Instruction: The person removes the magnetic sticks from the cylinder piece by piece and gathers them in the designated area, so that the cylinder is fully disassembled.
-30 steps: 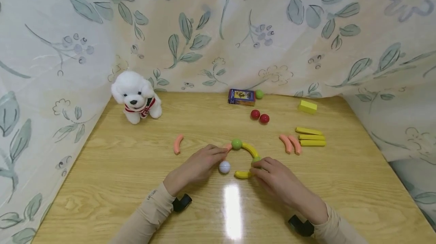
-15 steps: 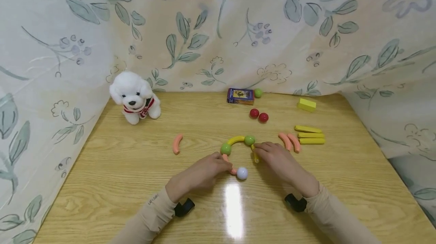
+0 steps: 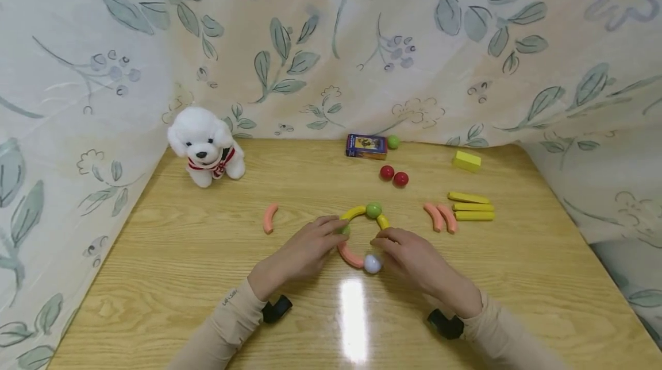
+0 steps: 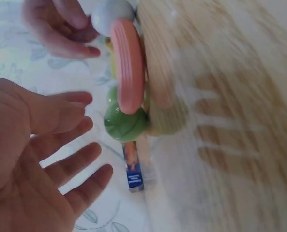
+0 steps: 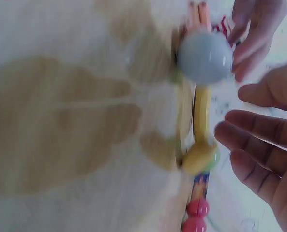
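Observation:
A chain of toy pieces lies on the table in a near ring. It has two yellow curved rods (image 3: 354, 212), a green ball (image 3: 374, 210) at the far side, a second green ball (image 4: 126, 122) at the left, a pink curved rod (image 3: 350, 257) and a white ball (image 3: 372, 263) at the near end. My left hand (image 3: 310, 246) is beside the left green ball, its fingers spread and apart from the ring in the left wrist view. My right hand (image 3: 419, 255) hovers at the ring's right side, fingers extended and holding nothing, partly hiding the nearer yellow rod.
Loose pink rods (image 3: 433, 218) and straight yellow rods (image 3: 473, 207) lie to the right; one pink rod (image 3: 270, 219) lies left. Two red balls (image 3: 394, 176), a small blue box (image 3: 366, 146), a yellow block (image 3: 467, 161) and a white plush dog (image 3: 204, 143) stand farther back.
The chain has turned counterclockwise: the white ball swung from left to the near side, the green balls shifted leftward. My right hand moved left, and my left fingers came off the pink rod.

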The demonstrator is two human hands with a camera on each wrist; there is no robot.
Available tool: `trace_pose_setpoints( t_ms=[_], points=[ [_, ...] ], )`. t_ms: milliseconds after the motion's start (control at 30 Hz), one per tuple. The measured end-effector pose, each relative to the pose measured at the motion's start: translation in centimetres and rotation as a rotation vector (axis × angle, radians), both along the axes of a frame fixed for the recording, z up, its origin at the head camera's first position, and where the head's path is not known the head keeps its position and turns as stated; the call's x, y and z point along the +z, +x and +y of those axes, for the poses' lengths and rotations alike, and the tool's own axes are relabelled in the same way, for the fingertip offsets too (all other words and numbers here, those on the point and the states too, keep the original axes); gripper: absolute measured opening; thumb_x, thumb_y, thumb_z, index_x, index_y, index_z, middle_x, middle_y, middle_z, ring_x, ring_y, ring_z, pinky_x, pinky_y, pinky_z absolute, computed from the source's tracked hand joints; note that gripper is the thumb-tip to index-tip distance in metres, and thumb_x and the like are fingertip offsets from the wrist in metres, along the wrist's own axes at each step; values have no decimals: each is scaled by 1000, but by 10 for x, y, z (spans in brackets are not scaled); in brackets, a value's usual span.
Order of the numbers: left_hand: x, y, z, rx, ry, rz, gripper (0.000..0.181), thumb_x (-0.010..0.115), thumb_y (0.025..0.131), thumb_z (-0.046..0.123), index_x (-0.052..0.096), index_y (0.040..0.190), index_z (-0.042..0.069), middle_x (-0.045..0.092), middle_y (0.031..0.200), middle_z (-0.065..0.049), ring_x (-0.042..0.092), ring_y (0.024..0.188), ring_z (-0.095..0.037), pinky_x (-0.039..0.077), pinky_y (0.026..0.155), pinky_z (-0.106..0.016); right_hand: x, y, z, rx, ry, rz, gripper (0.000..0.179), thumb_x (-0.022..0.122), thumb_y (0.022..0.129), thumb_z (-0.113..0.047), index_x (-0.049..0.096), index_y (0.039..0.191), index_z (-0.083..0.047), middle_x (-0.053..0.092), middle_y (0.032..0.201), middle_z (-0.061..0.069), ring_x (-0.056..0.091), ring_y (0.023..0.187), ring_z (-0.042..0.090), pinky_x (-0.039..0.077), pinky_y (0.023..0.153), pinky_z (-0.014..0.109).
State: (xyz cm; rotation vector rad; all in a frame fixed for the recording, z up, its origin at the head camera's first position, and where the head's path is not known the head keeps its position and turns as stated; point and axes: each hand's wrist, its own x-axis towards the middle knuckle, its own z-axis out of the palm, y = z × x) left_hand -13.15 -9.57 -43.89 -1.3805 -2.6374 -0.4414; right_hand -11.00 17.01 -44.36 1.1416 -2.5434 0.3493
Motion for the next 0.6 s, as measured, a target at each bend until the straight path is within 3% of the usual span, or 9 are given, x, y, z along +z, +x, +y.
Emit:
trace_pose_setpoints(
  t_ms=[233, 600],
  points=[
    [0, 1, -3, -16, -76, -46, 26, 59, 95, 6, 73, 113, 19, 51, 146, -13, 47, 136, -31, 41, 111, -43, -9, 11, -13, 72, -6, -1, 29, 84, 76, -19, 71, 101, -12, 69, 99, -2, 66, 90, 14, 56, 77, 31],
    [3, 4, -5, -24, -104, -65, 36, 58, 93, 0, 73, 113, 25, 50, 144, -12, 47, 133, -30, 44, 108, -42, -14, 14, -16, 76, 5, -24, 22, 82, 78, -17, 70, 96, -19, 64, 94, -4, 63, 82, 10, 54, 71, 27]
  ],
)
